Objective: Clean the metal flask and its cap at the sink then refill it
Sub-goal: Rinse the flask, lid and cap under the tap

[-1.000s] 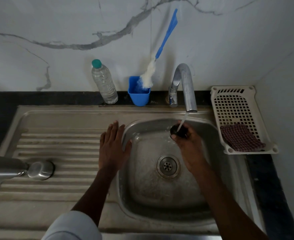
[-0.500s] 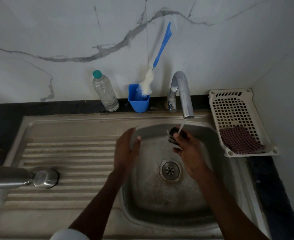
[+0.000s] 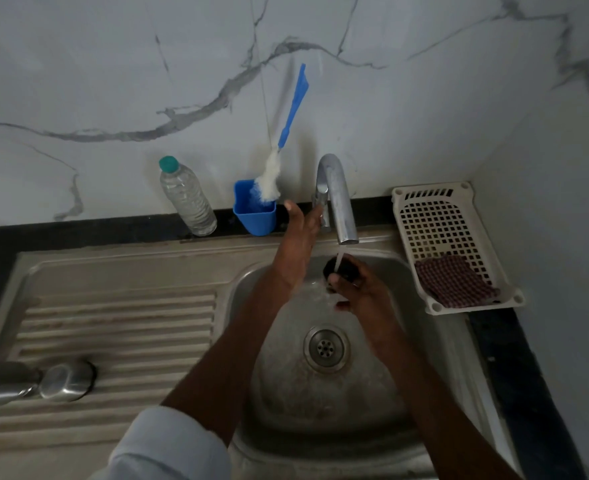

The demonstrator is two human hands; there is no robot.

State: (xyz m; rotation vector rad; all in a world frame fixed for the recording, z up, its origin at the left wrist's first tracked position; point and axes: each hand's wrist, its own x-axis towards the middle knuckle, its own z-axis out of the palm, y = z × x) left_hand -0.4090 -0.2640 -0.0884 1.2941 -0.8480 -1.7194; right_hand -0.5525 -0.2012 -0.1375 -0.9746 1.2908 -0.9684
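- Cap [image 3: 341, 270]: dark, gripped in the right hand [image 3: 362, 292] directly under the running stream from the tap [image 3: 338, 202], above the sink [image 3: 251, 292] basin.
- Metal flask [image 3: 26, 381]: lies on its side on the draining board, left of the basin, well apart from both hands.
- Progress, as judged: cap rinse under way; flask wash and refill remain.
- Left hand [image 3: 298, 237]: fingers straight, holding nothing, extended to the tap base, apparently touching the lever.

Home kitchen: steel sink [image 3: 130, 271], tap [image 3: 338, 202].
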